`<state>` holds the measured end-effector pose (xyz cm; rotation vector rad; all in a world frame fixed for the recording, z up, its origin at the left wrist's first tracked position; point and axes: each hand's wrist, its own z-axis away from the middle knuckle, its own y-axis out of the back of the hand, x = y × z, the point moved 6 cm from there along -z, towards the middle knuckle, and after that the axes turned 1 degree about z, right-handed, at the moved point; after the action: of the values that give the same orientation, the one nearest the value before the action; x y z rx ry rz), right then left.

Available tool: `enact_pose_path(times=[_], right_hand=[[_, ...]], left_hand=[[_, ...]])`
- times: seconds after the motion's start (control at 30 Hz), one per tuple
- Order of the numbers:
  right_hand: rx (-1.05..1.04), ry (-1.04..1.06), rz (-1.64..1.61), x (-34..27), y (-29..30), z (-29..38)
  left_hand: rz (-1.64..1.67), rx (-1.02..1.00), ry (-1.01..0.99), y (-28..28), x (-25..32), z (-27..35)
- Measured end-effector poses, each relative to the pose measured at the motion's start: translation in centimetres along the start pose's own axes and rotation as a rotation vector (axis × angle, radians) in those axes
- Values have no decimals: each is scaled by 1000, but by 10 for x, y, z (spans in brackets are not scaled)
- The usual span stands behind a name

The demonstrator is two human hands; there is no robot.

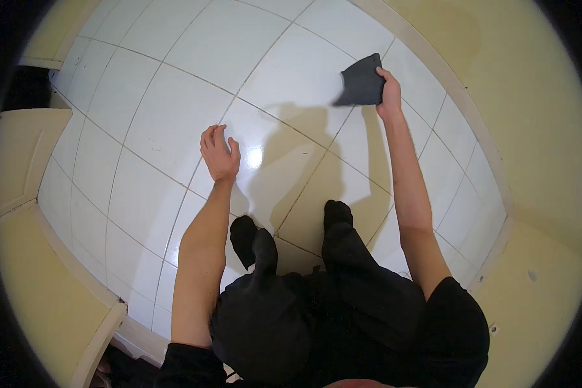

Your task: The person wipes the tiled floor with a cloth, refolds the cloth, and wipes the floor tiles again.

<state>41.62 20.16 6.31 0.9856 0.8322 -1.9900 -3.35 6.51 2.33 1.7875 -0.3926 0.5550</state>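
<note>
My right hand (391,94) grips the right edge of a dark grey flat panel (361,81), with the thumb along its top side. The panel's lower left corner is blurred, and I cannot tell exactly what kind of thing it is. White floor tiles (291,63) lie beneath it. Farther left, my left hand (221,154) is held out over the tiles with nothing in it, its fingers loosely curved and apart. Below and between the hands, my two feet in black socks (338,213) rest on the floor.
A yellow wall (528,121) with a pale skirting board (475,131) runs along the right. At the left, a cream door panel (31,150) stands beside a dark opening (26,88). One small dark scrap (305,153) lies on the tiles. Another doorway is at lower left.
</note>
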Motion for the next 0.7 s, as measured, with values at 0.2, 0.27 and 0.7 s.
enact_pose_path(times=[0.2, 0.27, 0.7], right_hand=[[86, 276, 427, -47, 53, 17], [128, 319, 565, -67, 62, 35], [-145, 917, 1761, 78, 51, 57]], left_hand=[[14, -1, -11, -1, 0, 0], [23, 18, -11, 1, -1, 2], [-3, 6, 23, -2, 2, -1]])
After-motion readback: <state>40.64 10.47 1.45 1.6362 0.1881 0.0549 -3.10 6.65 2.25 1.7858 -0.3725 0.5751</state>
